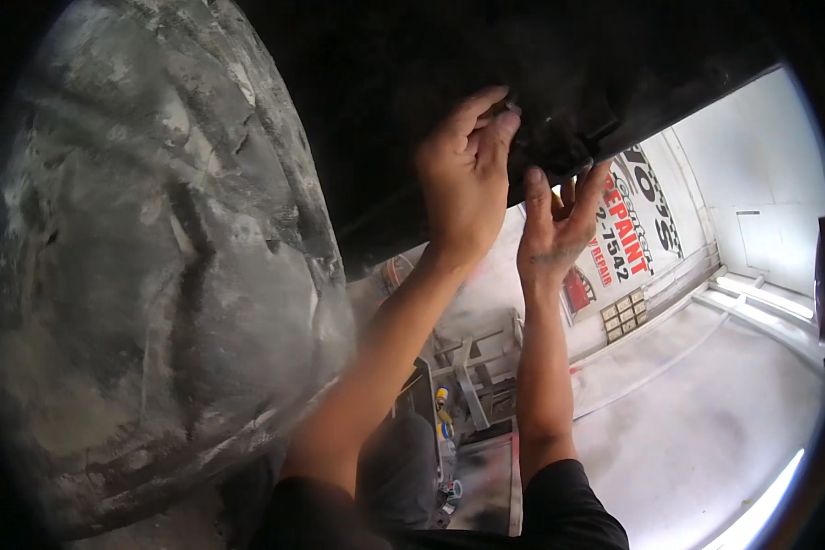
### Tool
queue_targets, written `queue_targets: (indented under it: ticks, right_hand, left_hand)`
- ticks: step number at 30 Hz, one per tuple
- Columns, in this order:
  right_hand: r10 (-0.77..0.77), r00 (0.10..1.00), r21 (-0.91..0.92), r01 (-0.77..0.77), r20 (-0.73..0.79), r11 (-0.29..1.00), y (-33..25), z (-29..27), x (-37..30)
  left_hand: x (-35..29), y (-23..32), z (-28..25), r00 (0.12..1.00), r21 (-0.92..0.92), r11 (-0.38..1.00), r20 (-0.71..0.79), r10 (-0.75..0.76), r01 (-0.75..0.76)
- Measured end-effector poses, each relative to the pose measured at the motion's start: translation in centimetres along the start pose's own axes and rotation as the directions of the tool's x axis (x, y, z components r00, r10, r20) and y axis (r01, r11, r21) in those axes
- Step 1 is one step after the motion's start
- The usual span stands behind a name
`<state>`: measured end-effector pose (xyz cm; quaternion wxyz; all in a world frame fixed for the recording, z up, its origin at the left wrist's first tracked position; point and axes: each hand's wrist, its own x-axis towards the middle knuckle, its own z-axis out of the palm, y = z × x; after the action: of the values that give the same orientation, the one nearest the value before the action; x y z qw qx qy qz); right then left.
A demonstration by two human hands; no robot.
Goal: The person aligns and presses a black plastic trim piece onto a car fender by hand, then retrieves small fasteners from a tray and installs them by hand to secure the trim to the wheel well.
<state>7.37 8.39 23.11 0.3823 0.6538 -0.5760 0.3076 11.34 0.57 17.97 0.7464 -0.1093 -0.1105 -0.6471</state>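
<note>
A broad, matte black panel (376, 128) spans the top, beside a bulky, scuffed grey curved form (128, 275) at left. The left hand (467, 179) curls thumb toward forefinger against the panel; whether they pinch anything cannot be told. The right hand (559, 234) reaches up, thumb and fingers parted, near a small, irregular black fitting (570, 151) at the panel's edge; its grip is unclear. The step appears to be adjusting that fitting; the next move likely calls for steady support below and careful fingertip work.
</note>
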Motion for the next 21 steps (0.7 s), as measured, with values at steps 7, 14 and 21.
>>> queue_targets:
  ticks: [7,14,21]
  right_hand:
    - [-0.017,0.995,-0.135,0.004,-0.095,0.991,-1.8,1.7,0.8]
    - [-0.154,0.963,-0.409,0.053,-0.219,0.911,-2.0,3.2,1.6]
    - [-0.157,0.932,-0.365,0.028,-0.328,0.931,-0.7,3.8,2.1]
  left_hand:
    - [1.4,0.1,1.1,0.997,-0.043,0.998,0.050,0.053,-0.051]
    - [2.1,0.2,0.7,0.994,-0.064,0.998,0.105,0.013,-0.007]
    - [2.0,0.2,0.8,0.989,-0.015,1.000,0.147,0.023,-0.021]
